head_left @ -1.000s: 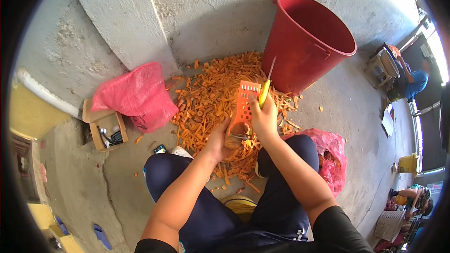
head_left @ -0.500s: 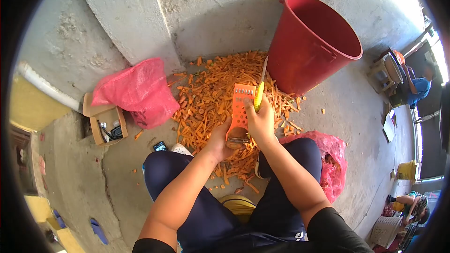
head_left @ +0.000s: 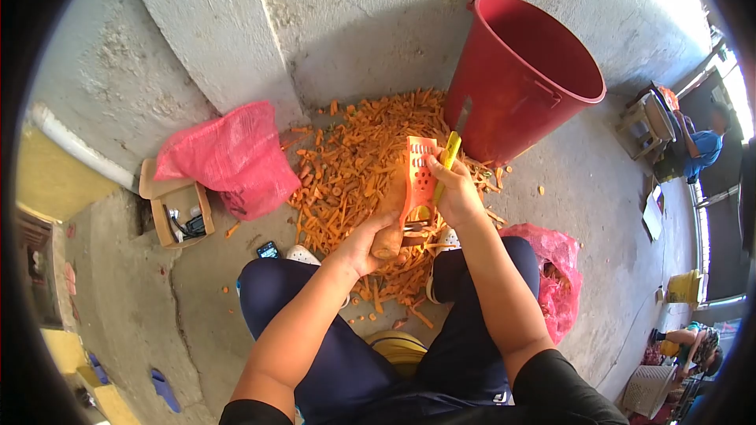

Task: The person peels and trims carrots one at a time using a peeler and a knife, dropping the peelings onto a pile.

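Observation:
My left hand (head_left: 362, 246) is closed around a thick carrot (head_left: 387, 244), its cut end towards me. My right hand (head_left: 459, 198) grips an orange peeler (head_left: 421, 177) with grater holes, its metal blade beside the carrot. In that same hand is a yellow-handled knife (head_left: 450, 151), its blade pointing away from me towards the bucket. Below both hands spreads a big pile of carrot peelings and pieces (head_left: 342, 173) on the floor. Whether the peeler blade touches the carrot I cannot tell.
A tall red bucket (head_left: 504, 83) stands behind the pile by the wall. Pink sacks (head_left: 236, 157) lie left and right. A cardboard box (head_left: 175, 220) and a phone (head_left: 268, 250) are at left. Two other people sit at far right. A yellow container is between my legs.
The carrot has come out to the left of the peeler, where it was mostly behind it. My right hand has shifted right and tilted the peeler and knife.

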Demonstrator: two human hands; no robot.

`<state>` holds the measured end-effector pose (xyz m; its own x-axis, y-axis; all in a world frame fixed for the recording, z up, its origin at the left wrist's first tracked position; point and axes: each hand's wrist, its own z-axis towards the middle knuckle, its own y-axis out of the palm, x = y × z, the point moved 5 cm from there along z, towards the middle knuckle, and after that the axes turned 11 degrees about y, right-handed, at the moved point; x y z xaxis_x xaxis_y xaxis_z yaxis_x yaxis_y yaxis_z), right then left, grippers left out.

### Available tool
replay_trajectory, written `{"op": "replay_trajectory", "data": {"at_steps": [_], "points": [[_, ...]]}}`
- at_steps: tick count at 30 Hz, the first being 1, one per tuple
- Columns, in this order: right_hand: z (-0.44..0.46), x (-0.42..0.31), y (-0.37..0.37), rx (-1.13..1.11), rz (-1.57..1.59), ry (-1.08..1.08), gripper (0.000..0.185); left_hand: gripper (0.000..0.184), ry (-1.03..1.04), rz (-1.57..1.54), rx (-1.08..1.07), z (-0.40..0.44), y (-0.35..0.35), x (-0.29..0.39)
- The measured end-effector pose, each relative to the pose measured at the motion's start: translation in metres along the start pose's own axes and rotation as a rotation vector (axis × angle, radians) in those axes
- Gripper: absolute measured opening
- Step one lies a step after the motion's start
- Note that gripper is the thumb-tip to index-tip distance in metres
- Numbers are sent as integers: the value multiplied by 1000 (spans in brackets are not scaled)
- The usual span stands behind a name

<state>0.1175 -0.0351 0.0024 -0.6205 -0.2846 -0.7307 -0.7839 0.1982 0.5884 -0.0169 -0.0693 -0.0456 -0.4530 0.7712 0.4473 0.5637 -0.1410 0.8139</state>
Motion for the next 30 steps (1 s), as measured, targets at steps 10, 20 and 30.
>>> {"op": "replay_trajectory", "data": {"at_steps": [10,20,30], "points": [[-1,-8,9,-84,-360,-131,25,24,209,-14,111,12,-30,-1],[4,8,8,372,-708,-449,28,22,562,245,359,9,-34,28],[4,-5,-22,639,-244,-292,13,36,280,113,96,13,-18,12]]}}
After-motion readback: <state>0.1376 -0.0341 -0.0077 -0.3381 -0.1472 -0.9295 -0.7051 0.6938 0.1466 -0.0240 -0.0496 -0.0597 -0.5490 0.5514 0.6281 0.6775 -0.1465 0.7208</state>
